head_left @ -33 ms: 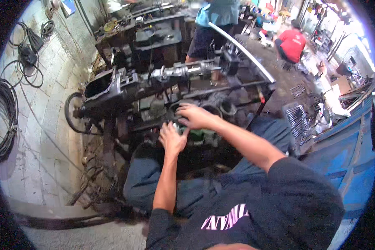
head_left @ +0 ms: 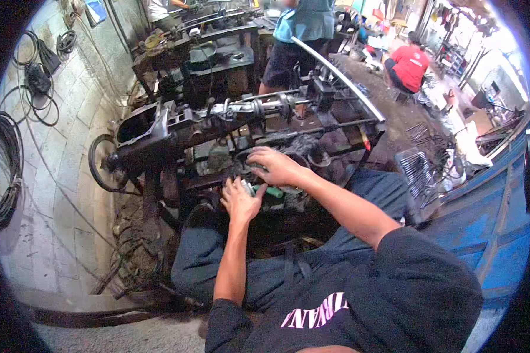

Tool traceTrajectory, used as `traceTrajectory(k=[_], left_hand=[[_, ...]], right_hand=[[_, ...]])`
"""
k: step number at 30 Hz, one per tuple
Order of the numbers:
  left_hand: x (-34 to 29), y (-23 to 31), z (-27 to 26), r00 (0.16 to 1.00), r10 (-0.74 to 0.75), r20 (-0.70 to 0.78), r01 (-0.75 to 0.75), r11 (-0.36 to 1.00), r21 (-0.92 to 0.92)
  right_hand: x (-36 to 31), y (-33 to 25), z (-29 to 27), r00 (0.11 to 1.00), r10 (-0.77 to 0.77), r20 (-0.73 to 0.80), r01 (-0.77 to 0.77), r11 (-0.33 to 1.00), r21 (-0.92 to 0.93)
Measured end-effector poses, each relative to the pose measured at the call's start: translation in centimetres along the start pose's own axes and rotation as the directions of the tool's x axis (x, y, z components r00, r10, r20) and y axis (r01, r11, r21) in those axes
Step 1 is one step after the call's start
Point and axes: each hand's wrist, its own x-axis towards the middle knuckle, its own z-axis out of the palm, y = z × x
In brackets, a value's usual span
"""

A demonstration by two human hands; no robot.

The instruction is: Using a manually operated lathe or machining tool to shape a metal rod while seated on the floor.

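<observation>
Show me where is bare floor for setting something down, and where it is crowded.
Bare floor shows between the pale bar and the person in red; a bare grey strip borders the dark beam at lower left. Around the left hand and right hand it is crowded with machine parts.

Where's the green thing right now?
The green thing is near the middle of the head view, just to the right of the left hand and below the right hand.

Legible white capital letters (head_left: 317, 310) slant across the front of a black short-sleeved cloth T-shirt (head_left: 424, 282), while pale print (head_left: 416, 56) on a red cloth shirt (head_left: 407, 72) farther off is too small to read.
</observation>
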Motion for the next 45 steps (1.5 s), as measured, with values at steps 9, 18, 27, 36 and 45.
traceTrajectory(k=[9, 18, 27, 36, 45], left_hand=[[-0.7, 1.7, -1.7, 0.998, -0.003, 0.06, 0.002, 1.0, 0.021], [-1.2, 1.1, -0.9, 0.994, 0.088, -0.065, -0.083, 0.994, 0.075], [-1.0, 0.6, -1.1, 0.996, 0.09, 0.0, -0.09, 0.991, 0.099], [-0.7, 0.0, -1.1, 0.992, 0.126, 0.01, -0.126, 0.991, 0.047], [-0.5, -0.8, -0.5, 0.992, 0.126, 0.01, -0.126, 0.991, 0.039]], right_hand=[[-4.8, -1.5, -21.3, 0.718, 0.341, -0.607, -0.69, 0.46, -0.558], [-7.3, 2.9, -22.6, 0.577, 0.625, -0.526, -0.806, 0.328, -0.494], [-8.6, 6.7, -25.6, 0.656, 0.684, -0.32, -0.743, 0.511, -0.431], [-10.1, 10.4, -26.9, 0.727, 0.606, -0.323, -0.686, 0.629, -0.364], [-9.3, 11.2, -28.6, 0.804, 0.587, -0.096, -0.593, 0.783, -0.186]])
